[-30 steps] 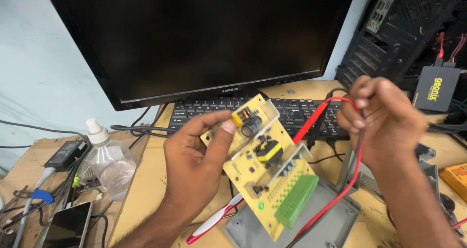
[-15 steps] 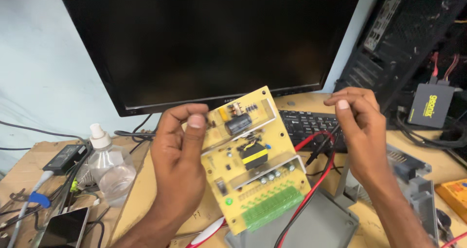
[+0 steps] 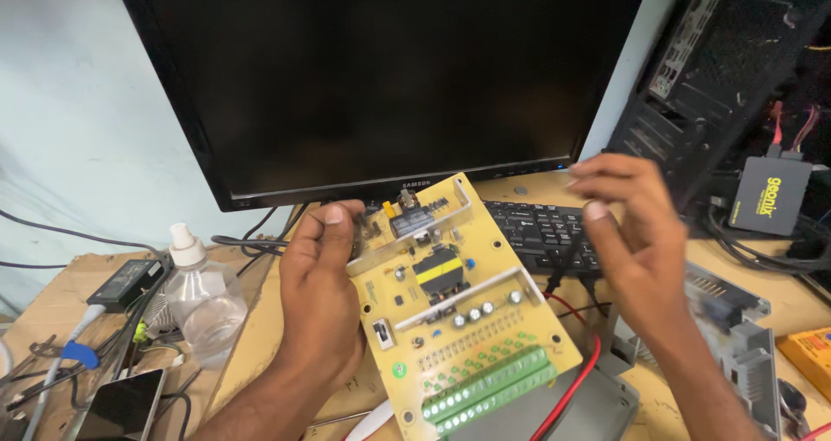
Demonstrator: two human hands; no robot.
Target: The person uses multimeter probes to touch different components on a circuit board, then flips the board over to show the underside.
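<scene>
My left hand [image 3: 320, 294] grips a yellow circuit board [image 3: 459, 320] by its left edge and holds it tilted, lifted above the desk. The board carries a green terminal strip [image 3: 489, 389] along its lower edge, a yellow-and-black transformer and several small capacitors. My right hand [image 3: 640, 259] hovers just right of the board, fingers loosely curled. A thin black test lead [image 3: 563, 268] hangs from its thumb and fingers, and a red lead [image 3: 576, 380] curves down below the board's right corner.
A large dark monitor [image 3: 389, 77] stands right behind the board, with a black keyboard [image 3: 537, 229] under it. A spray bottle [image 3: 195, 294], a black adapter [image 3: 125, 283] and a phone [image 3: 121, 406] lie left. A grey metal case [image 3: 727, 337], a computer tower [image 3: 727, 60] and a small black box [image 3: 766, 194] sit right.
My left hand has lifted the board and turned it more face-on toward me. My right hand has loosened and shifted right, and the red lead has dropped lower.
</scene>
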